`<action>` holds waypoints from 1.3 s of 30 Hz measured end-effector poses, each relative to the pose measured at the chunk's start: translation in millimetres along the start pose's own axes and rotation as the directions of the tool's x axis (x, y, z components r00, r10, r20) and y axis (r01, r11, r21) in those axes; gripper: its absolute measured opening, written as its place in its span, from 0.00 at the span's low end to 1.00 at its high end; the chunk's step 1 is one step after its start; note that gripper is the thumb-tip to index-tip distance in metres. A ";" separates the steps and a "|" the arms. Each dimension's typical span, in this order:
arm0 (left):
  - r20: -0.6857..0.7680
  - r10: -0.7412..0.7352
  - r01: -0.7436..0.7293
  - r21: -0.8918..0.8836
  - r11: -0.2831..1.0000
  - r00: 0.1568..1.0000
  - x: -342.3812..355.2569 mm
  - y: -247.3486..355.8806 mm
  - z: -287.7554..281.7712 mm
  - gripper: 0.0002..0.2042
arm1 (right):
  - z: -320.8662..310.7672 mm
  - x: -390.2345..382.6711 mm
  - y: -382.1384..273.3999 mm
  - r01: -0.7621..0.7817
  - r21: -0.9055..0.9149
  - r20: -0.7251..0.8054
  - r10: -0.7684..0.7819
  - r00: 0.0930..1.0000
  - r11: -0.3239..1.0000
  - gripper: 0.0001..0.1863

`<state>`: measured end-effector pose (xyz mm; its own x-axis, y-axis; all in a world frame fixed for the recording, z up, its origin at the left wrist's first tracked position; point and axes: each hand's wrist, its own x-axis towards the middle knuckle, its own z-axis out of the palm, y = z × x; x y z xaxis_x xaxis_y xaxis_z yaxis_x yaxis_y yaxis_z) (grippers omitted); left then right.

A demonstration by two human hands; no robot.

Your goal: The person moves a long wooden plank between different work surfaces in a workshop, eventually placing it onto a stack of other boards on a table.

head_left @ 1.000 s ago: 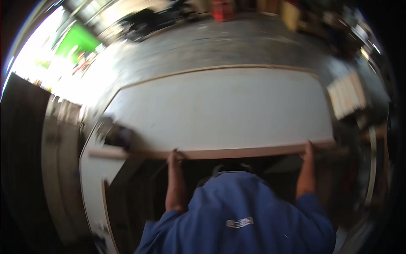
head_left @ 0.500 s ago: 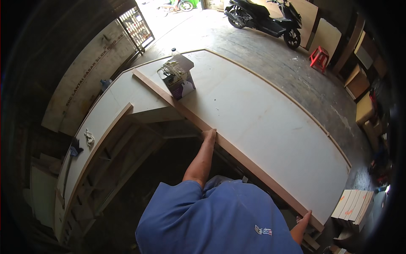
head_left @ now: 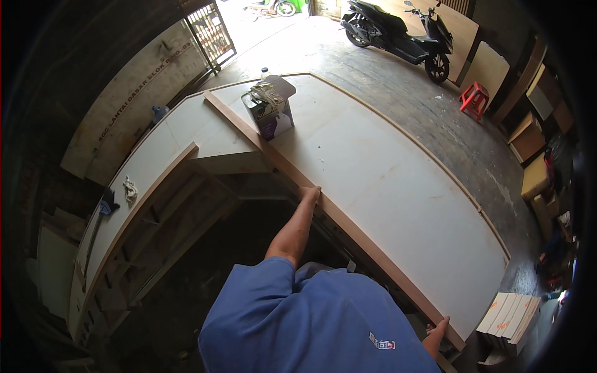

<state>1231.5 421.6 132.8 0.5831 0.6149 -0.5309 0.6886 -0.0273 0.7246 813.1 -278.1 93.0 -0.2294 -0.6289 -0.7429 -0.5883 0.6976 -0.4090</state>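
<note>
A long brown wooden strip [head_left: 367, 242] lies along the inner edge of a white-topped, angled counter [head_left: 398, 193], and its far end reaches past the corner onto the left section. My left hand [head_left: 310, 193] grips the strip near its middle, thumb on top and the fingers hidden below the edge. At the near right end my right hand [head_left: 439, 326] is closed round the same strip, with its thumb over the top face. Close beside the strip's far part stands an open metal can [head_left: 273, 118] with a purple and white side and a torn, crusted top.
Behind the can is a small bottle [head_left: 265, 73]. A crumpled rag [head_left: 129, 189] and a dark cloth [head_left: 108, 202] lie on the left section. White boards [head_left: 509, 317] are stacked at the right end. Beyond stand a red stool [head_left: 474, 99] and a black scooter [head_left: 401, 40].
The view has shifted slightly. Both hands keep their hold, and the strip stays along the counter's edge with no clear movement of its own.
</note>
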 end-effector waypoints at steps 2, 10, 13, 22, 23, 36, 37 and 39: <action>0.016 0.034 -0.035 0.076 0.997 0.999 0.9 0.8 -1.2 0.26 | -0.3 -0.1 2.1 -0.011 -0.029 0.040 0.012 0.999 1.000 0.44; -0.047 0.022 -0.019 0.056 0.998 0.999 -18.4 4.6 -3.2 0.25 | -0.2 -7.5 0.6 0.005 -0.050 0.124 0.001 0.992 0.999 0.42; -0.116 0.061 -0.055 0.054 0.997 0.991 -19.2 1.8 0.3 0.24 | -2.9 -5.6 0.8 0.001 -0.022 0.076 0.001 0.997 1.000 0.41; -0.034 -0.039 0.040 0.030 0.999 0.999 28.9 -31.4 20.2 0.28 | -3.2 -8.1 11.5 0.126 0.271 0.262 -0.199 0.944 0.954 0.41; 0.000 -0.096 0.095 0.119 0.988 0.995 44.9 -34.6 15.4 0.26 | -0.7 -8.2 16.8 0.023 0.514 0.432 -0.282 0.856 0.857 0.34; 0.514 -0.043 0.169 -0.201 0.965 0.857 45.3 -21.0 -40.3 0.16 | -15.0 -99.5 1.6 0.217 0.104 -0.136 -0.202 0.970 0.971 0.41; 0.511 -0.043 0.164 -0.193 0.968 0.858 40.2 -18.8 -42.5 0.16 | -18.7 -106.5 -0.2 0.206 0.124 -0.141 -0.188 0.972 0.971 0.41; 0.517 -0.041 0.153 -0.175 0.973 0.855 34.6 -16.7 -42.9 0.16 | -18.2 -109.2 -1.5 0.149 0.141 -0.094 -0.137 0.986 0.979 0.38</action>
<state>1221.7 477.1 121.2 0.6930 0.1194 -0.7110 0.6834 0.2052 0.7006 824.9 -216.7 184.4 -0.2182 -0.7479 -0.6269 -0.5006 0.6372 -0.5860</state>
